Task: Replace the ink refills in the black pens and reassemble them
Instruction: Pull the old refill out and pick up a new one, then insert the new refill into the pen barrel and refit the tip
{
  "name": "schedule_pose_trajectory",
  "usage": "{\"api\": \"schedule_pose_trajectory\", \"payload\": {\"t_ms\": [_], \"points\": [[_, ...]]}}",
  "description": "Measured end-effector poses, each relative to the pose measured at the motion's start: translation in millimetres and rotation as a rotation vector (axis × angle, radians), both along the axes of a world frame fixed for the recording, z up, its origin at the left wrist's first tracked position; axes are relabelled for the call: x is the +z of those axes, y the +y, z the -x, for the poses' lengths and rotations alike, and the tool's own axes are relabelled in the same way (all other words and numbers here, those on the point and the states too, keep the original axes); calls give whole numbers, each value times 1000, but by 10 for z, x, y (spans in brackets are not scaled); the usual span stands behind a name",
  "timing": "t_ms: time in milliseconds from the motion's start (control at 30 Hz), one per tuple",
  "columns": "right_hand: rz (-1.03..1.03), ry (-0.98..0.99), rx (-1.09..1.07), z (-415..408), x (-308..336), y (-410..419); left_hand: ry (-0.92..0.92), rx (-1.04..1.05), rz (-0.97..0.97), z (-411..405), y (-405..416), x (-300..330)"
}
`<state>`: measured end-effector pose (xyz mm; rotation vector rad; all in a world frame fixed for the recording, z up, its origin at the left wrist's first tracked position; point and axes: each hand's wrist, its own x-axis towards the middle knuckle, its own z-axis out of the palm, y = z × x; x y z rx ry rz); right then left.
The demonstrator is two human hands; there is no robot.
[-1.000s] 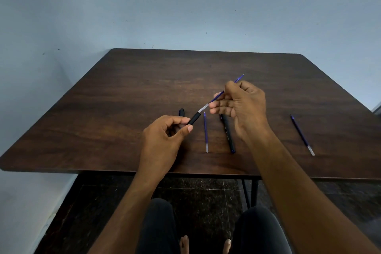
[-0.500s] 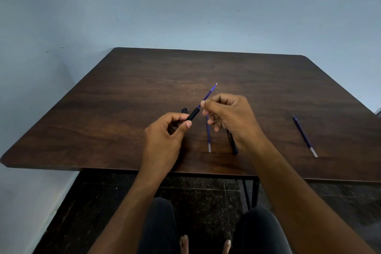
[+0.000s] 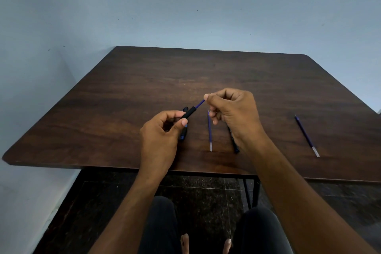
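My left hand [image 3: 162,130] grips a black pen barrel [image 3: 189,113] that points up and to the right. A blue ink refill [image 3: 200,104] sticks out of its open end, and my right hand [image 3: 233,113] pinches the refill's far end. Only a short blue stretch shows between barrel and fingers. A loose blue refill [image 3: 209,132] lies on the table between my hands. A second black pen [image 3: 235,144] lies under my right wrist, mostly hidden. Another black pen part [image 3: 184,132] lies under my left hand.
The dark wooden table [image 3: 123,99] stands against a pale blue wall. A third blue refill [image 3: 307,136] lies far to the right near the front edge. My knees and bare feet show below the table's front edge.
The refill has gone much deeper into the barrel; my right hand has slid along it toward my left hand. The clear end of the refill no longer shows.
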<state>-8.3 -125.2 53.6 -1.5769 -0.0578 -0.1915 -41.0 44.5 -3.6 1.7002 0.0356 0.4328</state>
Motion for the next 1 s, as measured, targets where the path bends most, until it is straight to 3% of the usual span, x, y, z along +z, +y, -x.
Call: {"api": "schedule_pose_trajectory", "payload": {"t_ms": [367, 433, 500, 567, 667, 900, 1000], "points": [[92, 28, 15, 31, 8, 123, -27, 34, 95, -18, 4, 33], [204, 38, -24, 36, -2, 117, -37, 49, 64, -16, -6, 35], [482, 63, -70, 23, -30, 138, -37, 72, 57, -30, -6, 30], [730, 145, -41, 18, -55, 228, -25, 87, 64, -42, 1, 24], [936, 216, 8, 35, -105, 417, -28, 93, 58, -36, 10, 15], [1108, 206, -32, 92, -136, 605, -42, 85, 81, -22, -4, 44], [1048, 250, -33, 80, -121, 558, -43, 76, 62, -24, -9, 45]]}}
